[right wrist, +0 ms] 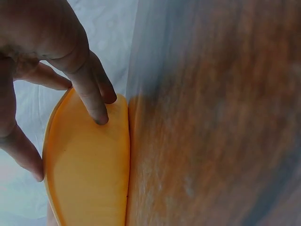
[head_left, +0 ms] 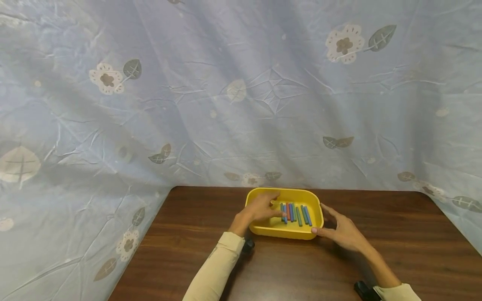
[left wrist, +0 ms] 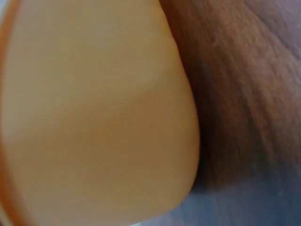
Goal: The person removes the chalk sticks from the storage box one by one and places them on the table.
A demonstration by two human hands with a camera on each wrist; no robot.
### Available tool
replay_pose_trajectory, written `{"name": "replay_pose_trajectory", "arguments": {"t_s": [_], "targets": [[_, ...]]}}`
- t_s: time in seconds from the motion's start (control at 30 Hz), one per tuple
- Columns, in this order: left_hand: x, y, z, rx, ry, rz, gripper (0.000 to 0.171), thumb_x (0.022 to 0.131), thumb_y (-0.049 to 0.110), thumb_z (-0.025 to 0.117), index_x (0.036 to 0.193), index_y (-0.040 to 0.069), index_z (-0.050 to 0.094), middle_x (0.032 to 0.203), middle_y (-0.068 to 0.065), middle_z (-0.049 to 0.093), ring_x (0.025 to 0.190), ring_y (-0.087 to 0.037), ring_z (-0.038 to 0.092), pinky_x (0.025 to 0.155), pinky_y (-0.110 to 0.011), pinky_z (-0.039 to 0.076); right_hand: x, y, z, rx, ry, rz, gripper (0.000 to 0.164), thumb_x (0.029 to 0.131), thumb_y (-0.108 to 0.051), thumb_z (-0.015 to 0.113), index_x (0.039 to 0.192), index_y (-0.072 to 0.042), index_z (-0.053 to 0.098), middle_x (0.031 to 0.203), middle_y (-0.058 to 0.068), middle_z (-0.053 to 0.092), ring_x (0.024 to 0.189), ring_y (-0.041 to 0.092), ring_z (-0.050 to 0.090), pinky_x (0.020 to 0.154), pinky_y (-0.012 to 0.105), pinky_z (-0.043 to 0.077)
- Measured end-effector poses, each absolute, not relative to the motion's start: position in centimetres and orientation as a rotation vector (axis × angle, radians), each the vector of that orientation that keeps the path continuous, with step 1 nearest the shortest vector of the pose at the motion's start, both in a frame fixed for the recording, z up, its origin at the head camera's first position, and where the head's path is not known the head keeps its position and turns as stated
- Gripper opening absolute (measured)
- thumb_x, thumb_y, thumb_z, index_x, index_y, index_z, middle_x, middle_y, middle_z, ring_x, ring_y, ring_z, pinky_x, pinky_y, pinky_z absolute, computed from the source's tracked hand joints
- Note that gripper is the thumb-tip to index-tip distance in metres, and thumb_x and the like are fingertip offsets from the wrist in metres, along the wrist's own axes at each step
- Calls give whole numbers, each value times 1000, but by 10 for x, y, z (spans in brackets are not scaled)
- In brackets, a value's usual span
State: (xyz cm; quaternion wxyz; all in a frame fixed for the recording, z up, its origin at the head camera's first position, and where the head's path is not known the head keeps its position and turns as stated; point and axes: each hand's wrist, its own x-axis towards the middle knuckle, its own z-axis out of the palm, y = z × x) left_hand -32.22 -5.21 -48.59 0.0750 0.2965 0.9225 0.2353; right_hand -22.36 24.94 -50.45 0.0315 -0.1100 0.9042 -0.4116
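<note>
Several thin sticks (head_left: 296, 214) in blue, green and red lie roughly side by side in a yellow tray (head_left: 282, 235). My left hand (head_left: 261, 207) reaches over the tray's left rim, its thumb stretched to the leftmost sticks and its fingers spread above the inside. Only the tray's outer wall (left wrist: 103, 117) shows in the left wrist view. At the tray's right end, my right hand (head_left: 344, 230) touches the outside with spread fingers, thumb at the front corner. In the right wrist view, two fingertips (right wrist: 101, 117) rest against the tray's outer wall.
The tray stands on a dark brown wooden table (head_left: 196, 234), close to its far edge. Behind the table hangs a pale blue-grey cloth (head_left: 211, 104) with flowers and leaves. Dark wrist devices (head_left: 365, 290) sit below both forearms.
</note>
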Motion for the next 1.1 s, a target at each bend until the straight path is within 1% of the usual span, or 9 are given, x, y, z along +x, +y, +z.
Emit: {"name": "replay_pose_trajectory", "arguments": {"t_s": [0.17, 0.33, 0.57, 0.77, 0.93, 1.1], "targets": [[-325, -51, -491, 852, 2722, 716, 80, 98, 51, 77, 162, 11, 49, 149, -11, 67, 135, -27, 65, 113, -39, 53, -225, 251, -506, -371, 2784, -1292, 101, 94, -46, 82, 168, -1, 30, 154, 36, 53, 136, 53, 60, 99, 61, 59], [-329, -50, -493, 810, 2690, 765, 80, 96, 47, 81, 160, 11, 50, 147, -12, 68, 134, -26, 66, 113, -38, 53, -226, 251, -507, -377, 2801, -1277, 100, 94, -47, 82, 168, -2, 32, 154, 36, 54, 136, 55, 59, 98, 62, 58], [-334, -48, -496, 849, 2704, 733, 69, 93, 42, 85, 149, 9, 62, 137, -12, 72, 126, -25, 68, 108, -36, 55, -227, 249, -506, -385, 2796, -1286, 99, 94, -47, 83, 168, -3, 32, 151, 35, 57, 135, 54, 60, 99, 62, 58], [-338, -47, -500, 892, 2707, 719, 63, 91, 38, 88, 142, 8, 67, 133, -11, 73, 122, -24, 67, 107, -35, 55, -228, 249, -505, -384, 2782, -1296, 100, 94, -46, 83, 168, -2, 31, 153, 35, 55, 136, 53, 60, 101, 62, 58], [-339, -44, -503, 895, 2706, 702, 68, 88, 37, 91, 144, 7, 67, 137, -10, 72, 125, -24, 66, 110, -35, 53, -228, 251, -506, -375, 2783, -1286, 101, 94, -47, 82, 168, -2, 31, 155, 36, 53, 138, 54, 58, 103, 63, 56], [-339, -42, -506, 864, 2711, 693, 72, 87, 36, 92, 147, 7, 65, 139, -10, 71, 127, -23, 64, 112, -33, 52, -227, 252, -508, -365, 2774, -1279, 101, 95, -47, 82, 169, -3, 30, 152, 35, 56, 137, 55, 58, 103, 64, 56]]}}
